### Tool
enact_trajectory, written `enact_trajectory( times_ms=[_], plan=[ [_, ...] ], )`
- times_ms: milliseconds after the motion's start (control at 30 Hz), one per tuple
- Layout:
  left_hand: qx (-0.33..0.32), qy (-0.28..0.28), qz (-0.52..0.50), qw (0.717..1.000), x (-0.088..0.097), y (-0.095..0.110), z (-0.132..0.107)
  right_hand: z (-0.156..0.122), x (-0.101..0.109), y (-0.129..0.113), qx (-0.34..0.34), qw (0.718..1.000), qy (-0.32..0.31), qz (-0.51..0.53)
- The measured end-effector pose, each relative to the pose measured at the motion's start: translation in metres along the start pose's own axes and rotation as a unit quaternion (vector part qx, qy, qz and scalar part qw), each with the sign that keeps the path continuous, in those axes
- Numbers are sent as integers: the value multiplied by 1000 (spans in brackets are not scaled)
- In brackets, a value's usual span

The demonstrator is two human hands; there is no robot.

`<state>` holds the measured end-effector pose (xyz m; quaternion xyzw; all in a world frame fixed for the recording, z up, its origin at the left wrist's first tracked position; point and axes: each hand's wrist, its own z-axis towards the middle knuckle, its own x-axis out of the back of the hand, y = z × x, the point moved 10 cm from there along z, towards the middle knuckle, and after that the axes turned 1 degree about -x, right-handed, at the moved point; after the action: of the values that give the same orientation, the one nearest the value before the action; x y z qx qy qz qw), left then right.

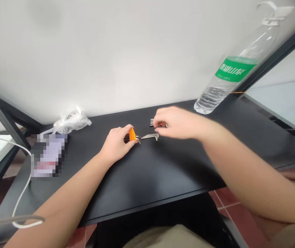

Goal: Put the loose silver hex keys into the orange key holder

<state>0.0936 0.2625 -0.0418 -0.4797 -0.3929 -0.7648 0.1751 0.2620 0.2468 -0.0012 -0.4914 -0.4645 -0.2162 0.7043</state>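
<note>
Nearest of the two, left hand [116,143] pinches an orange holder [132,134] at mid-tabletop [150,179], its hex keys [150,136] fanned rightward. Right hand [178,122], just beyond, closes its fingertips on a loose key [152,122]. These steel keys look light, stiff, slick and small, best pinched by the long leg; the plastic holder should give a surer grip. Far right, a bottle [225,79] bears a green label [234,69] with white Chinese characters, unreadable here. Far left lies a bag [71,122].

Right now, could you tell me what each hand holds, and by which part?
The left hand pinches the orange holder by its left end; the right hand pinches small hex keys, grip spot hidden.
</note>
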Motion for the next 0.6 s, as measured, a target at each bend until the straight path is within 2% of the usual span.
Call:
enact_trajectory(
  times_ms=[100, 167, 233, 333, 400, 467, 600],
  plan=[
    [7, 9, -7, 1000, 0, -3, 0, 9, -34, -2, 8, 991, -63, -119],
    [7, 9, -18, 1000, -1, -5, -1, 13, -52, -3, 13, 984, -78, -158],
    [5, 5, -26, 1000, -3, -6, -1, 13, -63, -3, 10, 982, -75, -172],
    [2, 7, -18, 1000, -4, -8, -1, 11, -66, -1, -2, 985, -64, -162],
    [1, 6, -9, 1000, -4, -9, -1, 10, -63, 1, -11, 992, -56, -109],
    [6, 4, -11, 1000, -4, -9, -1, 10, -59, 5, -24, 999, -46, 0],
    [14, 2, -31, 999, -1, -8, -3, 13, -54, 17, -45, 969, -18, 242]
  ],
)
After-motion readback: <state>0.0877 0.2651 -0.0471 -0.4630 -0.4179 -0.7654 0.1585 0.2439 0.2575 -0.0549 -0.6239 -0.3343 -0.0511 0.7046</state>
